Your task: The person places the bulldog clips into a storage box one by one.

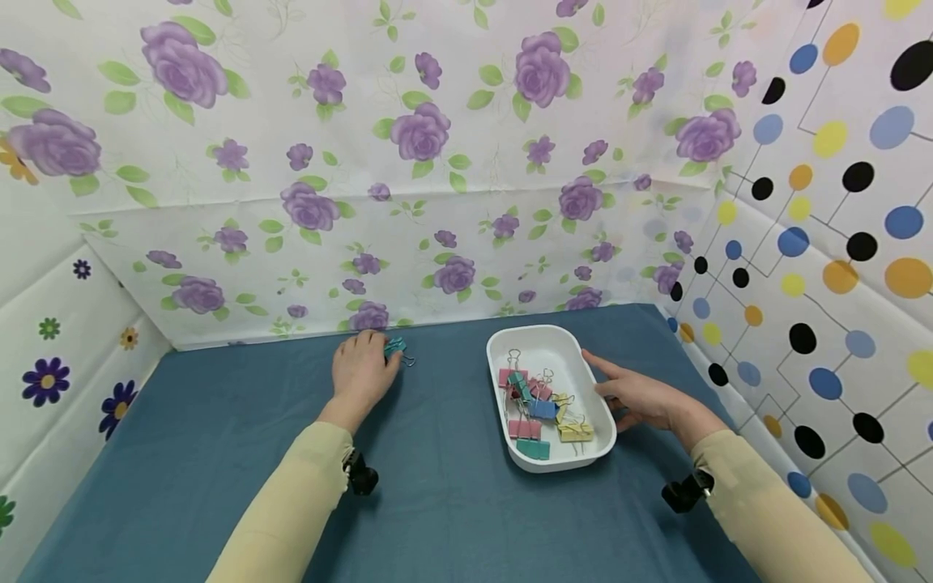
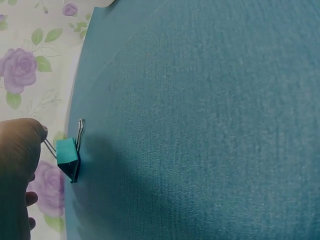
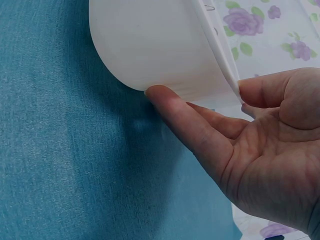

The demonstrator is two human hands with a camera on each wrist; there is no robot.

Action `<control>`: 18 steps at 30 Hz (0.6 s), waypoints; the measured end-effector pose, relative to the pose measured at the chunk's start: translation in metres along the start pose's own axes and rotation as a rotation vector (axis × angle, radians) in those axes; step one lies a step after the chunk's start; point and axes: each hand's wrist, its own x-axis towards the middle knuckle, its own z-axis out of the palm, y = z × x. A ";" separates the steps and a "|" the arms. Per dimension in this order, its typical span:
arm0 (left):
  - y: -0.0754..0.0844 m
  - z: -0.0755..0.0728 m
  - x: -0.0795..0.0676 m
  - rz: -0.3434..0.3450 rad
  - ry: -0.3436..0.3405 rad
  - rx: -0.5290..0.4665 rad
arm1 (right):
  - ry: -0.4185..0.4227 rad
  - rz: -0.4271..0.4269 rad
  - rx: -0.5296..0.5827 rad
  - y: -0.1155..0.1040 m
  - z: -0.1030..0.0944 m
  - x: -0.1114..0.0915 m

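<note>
My left hand [image 1: 362,368] is at the back edge of the blue cloth, left of centre. It pinches one wire handle of a teal binder clip [image 2: 67,151]; in the left wrist view the other handle points away from the fingers. A white plastic tray [image 1: 607,429] stands right of centre and holds several pink, yellow, teal and blue binder clips [image 1: 543,408]. Against the outside of its right wall rests my right hand [image 1: 645,397], fingers spread. In the right wrist view one fingertip [image 3: 159,93] touches the tray's lower edge, and another digit meets the rim.
Blue cloth [image 1: 452,518] covers the table. A flowered sheet [image 1: 452,243] rises along the back edge, and a dotted sheet [image 1: 816,324] hangs on the right. White sheeting with small flowers [image 1: 66,372] borders the left side.
</note>
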 end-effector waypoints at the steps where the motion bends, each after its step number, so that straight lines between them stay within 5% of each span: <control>1: 0.000 0.000 0.001 0.001 0.001 0.001 | -0.001 0.001 0.001 0.000 0.000 0.000; 18: 0.007 -0.002 0.010 0.014 -0.011 0.013 | 0.009 0.000 -0.004 0.000 0.001 0.000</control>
